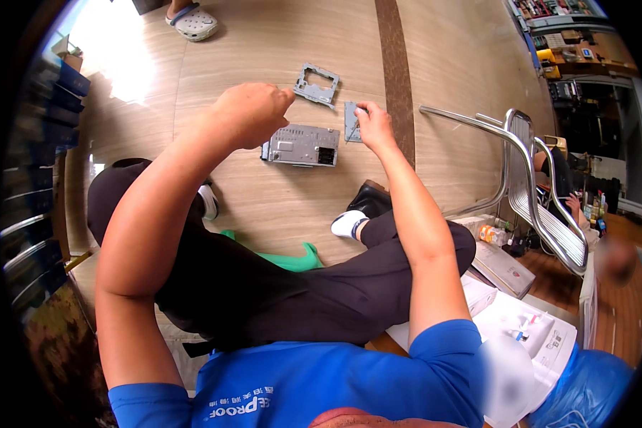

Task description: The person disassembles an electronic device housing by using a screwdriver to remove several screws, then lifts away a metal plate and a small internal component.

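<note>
The left elbow (128, 282) bends out wide, and the left forearm (167, 189) slants up and inward to the left hand (253, 114), back upward, fingers curled under, thumb side facing the right. The right forearm (411, 196) rises leaning inward from a bent right elbow (434, 253); the right hand (376, 126) has its fingers bent, their tips pointing left.

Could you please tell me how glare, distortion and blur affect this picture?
In the head view, strong glare whitens the floor at upper left; black corners and a curved border mark the fisheye lens; a blurred patch lies beside the blue shirt at lower right; the silver metal box, left hand and right hand look fairly clear.
</note>
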A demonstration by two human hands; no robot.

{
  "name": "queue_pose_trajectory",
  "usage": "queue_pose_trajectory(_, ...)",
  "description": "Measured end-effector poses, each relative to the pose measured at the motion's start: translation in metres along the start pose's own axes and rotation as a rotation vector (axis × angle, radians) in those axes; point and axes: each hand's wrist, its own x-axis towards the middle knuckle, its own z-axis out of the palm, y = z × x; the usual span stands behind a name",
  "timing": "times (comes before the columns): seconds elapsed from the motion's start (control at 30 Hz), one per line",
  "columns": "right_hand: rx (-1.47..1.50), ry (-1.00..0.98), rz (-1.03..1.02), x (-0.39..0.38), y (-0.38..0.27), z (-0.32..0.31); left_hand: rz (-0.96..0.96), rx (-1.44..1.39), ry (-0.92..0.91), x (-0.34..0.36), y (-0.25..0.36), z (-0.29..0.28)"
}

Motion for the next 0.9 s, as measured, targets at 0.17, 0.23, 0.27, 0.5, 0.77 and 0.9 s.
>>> queue_pose_trajectory(0.17,-0.081,-0.130,-0.167,-0.060,-0.091,-0.061,-0.038,0.007,-0.017,-0.017,-0.012,0.007)
queue_pose_trajectory(0.23,-0.069,-0.151,-0.227,-0.079,-0.115,-0.074,-0.037,0.027,-0.022,-0.021,-0.019,0.015)
queue_pose_trajectory(0.27,-0.063,-0.150,-0.226,-0.091,-0.128,-0.079,-0.055,0.051,-0.053,-0.025,-0.021,0.020)
queue_pose_trajectory(0.5,0.136,-0.204,-0.179,-0.113,-0.109,-0.014,-0.039,0.064,-0.303,-0.025,-0.036,0.094)
queue_pose_trajectory(0.77,0.091,-0.312,-0.348,-0.112,-0.078,0.040,-0.055,0.080,-0.608,-0.016,-0.047,0.157)
queue_pose_trajectory(0.9,0.043,-0.350,-0.367,-0.113,-0.082,0.045,-0.056,0.060,-0.603,-0.006,-0.046,0.155)
